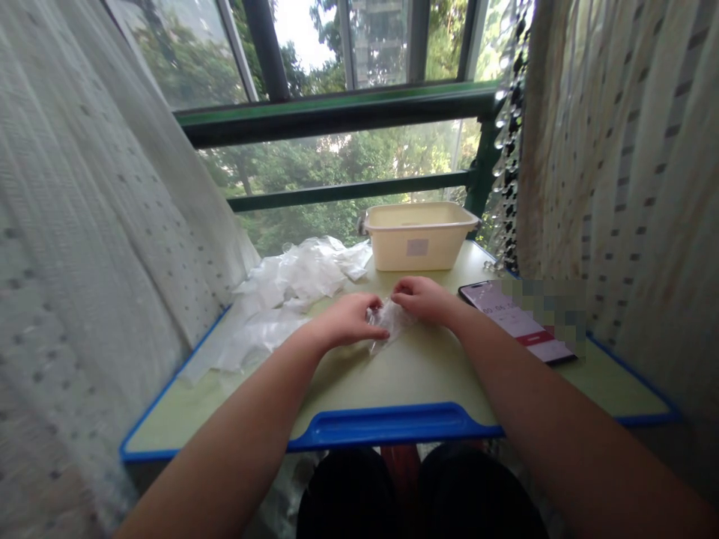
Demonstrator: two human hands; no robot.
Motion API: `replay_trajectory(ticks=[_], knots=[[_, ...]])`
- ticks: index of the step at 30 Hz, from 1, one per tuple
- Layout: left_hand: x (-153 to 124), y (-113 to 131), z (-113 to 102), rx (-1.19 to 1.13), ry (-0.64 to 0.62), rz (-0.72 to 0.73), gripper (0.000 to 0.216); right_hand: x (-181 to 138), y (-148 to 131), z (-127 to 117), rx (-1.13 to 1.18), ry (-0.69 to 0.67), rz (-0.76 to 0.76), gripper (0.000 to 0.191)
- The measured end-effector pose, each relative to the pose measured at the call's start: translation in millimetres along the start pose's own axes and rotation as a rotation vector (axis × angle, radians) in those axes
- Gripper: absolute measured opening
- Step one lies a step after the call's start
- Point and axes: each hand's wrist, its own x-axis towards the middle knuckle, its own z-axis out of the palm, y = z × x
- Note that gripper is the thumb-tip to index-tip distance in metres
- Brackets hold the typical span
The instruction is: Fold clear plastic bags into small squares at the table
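A small clear plastic bag is between my two hands, low over the middle of the table. My left hand curls around its left side, thumb and fingers closed on the film. With its fingers pinched together, my right hand grips the bag's upper right edge. The film looks crumpled, and I cannot make out whether anything is inside it. To the left lies a loose heap of similar clear plastic bags, spreading toward the table's left edge.
A cream plastic bin with a small label stands at the back of the table. On the right lies a phone showing a timer. Blue trim edges the tabletop. Curtains hang on both sides, and a green window rail runs behind.
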Motion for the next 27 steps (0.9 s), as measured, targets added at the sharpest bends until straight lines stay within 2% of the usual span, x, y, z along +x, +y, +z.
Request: replay_trajectory(ticks=[5,9,13,17,22,27], knots=[[4,-5,1,-0.08,0.036,-0.027,0.063,6,6,8,-0.049,0.067,-0.025,0.02],[5,-6,0,-0.113,0.056,-0.046,0.048,9,8,16,-0.095,0.111,-0.017,0.023],[9,-10,3,0.035,0.17,-0.11,0.043,10,7,20,-0.128,0.118,-0.005,0.026],[10,-11,5,0.125,0.119,-0.134,0.036,12,6,21,-0.157,0.112,-0.011,0.027],[12,-11,7,-0.006,0.114,-0.126,0.031,14,7,23,-0.229,0.183,-0.103,0.025],[15,-17,10,-0.125,0.138,-0.12,0.033,14,8,24,-0.182,0.134,-0.061,0.025]])
